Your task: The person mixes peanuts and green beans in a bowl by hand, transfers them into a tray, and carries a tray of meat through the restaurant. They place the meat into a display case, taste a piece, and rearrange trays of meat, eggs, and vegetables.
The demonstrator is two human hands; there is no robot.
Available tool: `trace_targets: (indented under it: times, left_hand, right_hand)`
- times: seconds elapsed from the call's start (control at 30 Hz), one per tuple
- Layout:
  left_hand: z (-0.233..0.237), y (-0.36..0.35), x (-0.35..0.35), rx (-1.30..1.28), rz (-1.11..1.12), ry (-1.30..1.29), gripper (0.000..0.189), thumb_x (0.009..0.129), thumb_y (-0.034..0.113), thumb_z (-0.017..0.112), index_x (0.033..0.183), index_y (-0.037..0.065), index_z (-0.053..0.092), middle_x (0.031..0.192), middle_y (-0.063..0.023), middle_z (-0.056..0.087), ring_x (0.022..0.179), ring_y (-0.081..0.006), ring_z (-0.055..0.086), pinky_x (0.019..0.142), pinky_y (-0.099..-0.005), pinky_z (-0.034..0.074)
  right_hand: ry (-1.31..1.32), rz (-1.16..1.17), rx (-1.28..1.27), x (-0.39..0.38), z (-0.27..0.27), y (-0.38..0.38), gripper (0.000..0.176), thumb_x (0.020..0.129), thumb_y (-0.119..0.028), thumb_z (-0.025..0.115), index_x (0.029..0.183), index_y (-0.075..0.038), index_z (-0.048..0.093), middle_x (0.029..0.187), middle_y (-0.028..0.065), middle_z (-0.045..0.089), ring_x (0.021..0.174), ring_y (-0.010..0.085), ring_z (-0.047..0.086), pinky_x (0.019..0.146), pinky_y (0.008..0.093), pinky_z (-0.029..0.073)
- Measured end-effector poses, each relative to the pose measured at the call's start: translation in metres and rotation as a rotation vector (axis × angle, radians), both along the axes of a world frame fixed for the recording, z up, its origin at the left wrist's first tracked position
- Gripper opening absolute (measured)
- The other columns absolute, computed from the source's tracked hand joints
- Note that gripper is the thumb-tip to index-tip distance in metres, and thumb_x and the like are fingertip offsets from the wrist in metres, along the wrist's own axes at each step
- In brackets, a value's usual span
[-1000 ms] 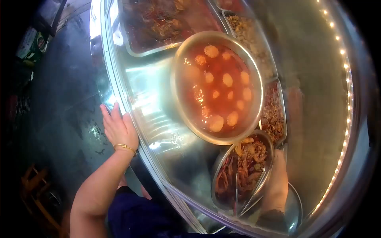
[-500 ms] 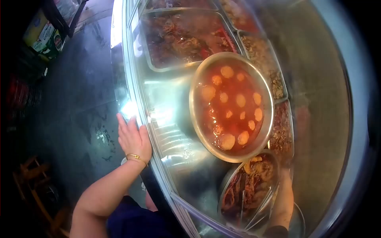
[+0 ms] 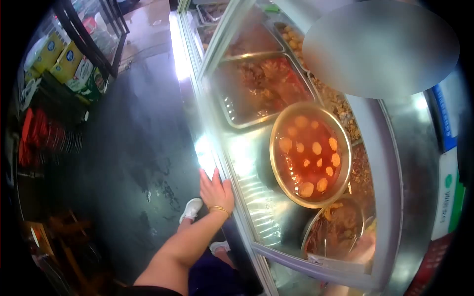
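My left hand [image 3: 217, 191], a gold bracelet at its wrist, rests with fingers stretched out on the metal edge [image 3: 232, 193] of a food display case. My right hand [image 3: 364, 247] is inside the case behind the glass, beside a metal bowl [image 3: 363, 212] of braised meat pieces. Its fingers are too blurred to make out. Past that bowl stands a large steel basin [image 3: 274, 165] of red broth with round pale pieces floating in it. Beyond the basin is a rectangular tray [image 3: 238, 126] of dark meat in red sauce.
More food trays line the case's far side, including chopped pieces [image 3: 340, 109]. A grey frame [image 3: 387, 197] edges the case's glass. Wet dark floor [image 3: 143, 148] lies to the left, with red stacked items [image 3: 37, 138] and boxes [image 3: 66, 61] along it. A blurred oval covers the upper right.
My view has swung, so the case sits further right and more floor and a white shoe show. My left hand remains on the edge. My right hand now appears lower, near the bowl's front end.
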State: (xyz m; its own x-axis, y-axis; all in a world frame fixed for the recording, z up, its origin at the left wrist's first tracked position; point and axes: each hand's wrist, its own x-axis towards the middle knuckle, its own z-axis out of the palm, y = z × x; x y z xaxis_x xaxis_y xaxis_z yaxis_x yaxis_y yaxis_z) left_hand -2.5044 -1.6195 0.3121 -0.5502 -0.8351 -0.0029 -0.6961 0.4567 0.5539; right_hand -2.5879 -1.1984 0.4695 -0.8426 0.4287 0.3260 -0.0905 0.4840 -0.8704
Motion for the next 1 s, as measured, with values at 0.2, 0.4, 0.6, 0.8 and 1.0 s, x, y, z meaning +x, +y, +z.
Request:
trace_targets:
  times: [0.2,0.4,0.6,0.8,1.0]
  left_hand:
    - [-0.004,-0.008,0.006,0.071,-0.032,0.082,0.058,0.081,0.028,0.059,0.131,0.005,0.041,0.141,-0.0274,0.026,0.129,-0.0424,0.027,0.104,-0.0518,0.022]
    - [0.073,-0.144,-0.099,0.341,-0.133,0.617,0.060,0.086,0.023,0.052,0.136,-0.003,0.031,0.141,-0.0232,0.029,0.131,-0.0377,0.027,0.109,-0.0426,0.020]
    - [0.224,-0.273,-0.252,0.348,-0.474,0.585,0.057,0.092,0.036,0.041,0.131,-0.005,0.040,0.133,-0.0292,0.039,0.125,-0.0416,0.036,0.105,-0.0422,0.028]
    - [0.192,-0.227,-0.258,-0.009,-0.337,0.547,0.053,0.089,0.039,0.049,0.122,-0.002,0.046,0.120,-0.0267,0.045,0.112,-0.0420,0.043,0.097,-0.0471,0.034]
    - [0.177,-0.228,-0.264,0.064,-0.255,0.712,0.048,0.088,0.039,0.052,0.112,-0.002,0.052,0.111,-0.0243,0.052,0.109,-0.0418,0.043,0.095,-0.0489,0.033]
  right_hand:
    - [0.044,0.134,-0.557,0.167,0.009,-0.174,0.050,0.091,-0.028,0.049,0.130,0.001,0.036,0.131,0.0177,0.042,0.116,0.0270,0.044,0.097,0.0362,0.037]
    - [-0.238,-0.257,-0.261,0.163,0.017,-0.227,0.053,0.098,-0.021,0.037,0.142,0.002,0.018,0.143,0.0205,0.030,0.125,0.0279,0.037,0.105,0.0347,0.028]
    - [-0.060,-0.387,-0.480,0.156,0.001,-0.228,0.054,0.098,-0.023,0.037,0.142,0.002,0.019,0.143,0.0182,0.030,0.126,0.0261,0.036,0.105,0.0342,0.028]
    - [0.079,-0.396,-0.368,0.149,-0.045,-0.190,0.049,0.097,-0.029,0.040,0.135,0.002,0.030,0.127,0.0142,0.044,0.111,0.0240,0.046,0.096,0.0343,0.036]
    - [0.032,-0.339,-0.657,0.152,-0.053,-0.163,0.053,0.097,-0.041,0.037,0.126,0.004,0.039,0.117,0.0141,0.049,0.103,0.0233,0.050,0.090,0.0360,0.041]
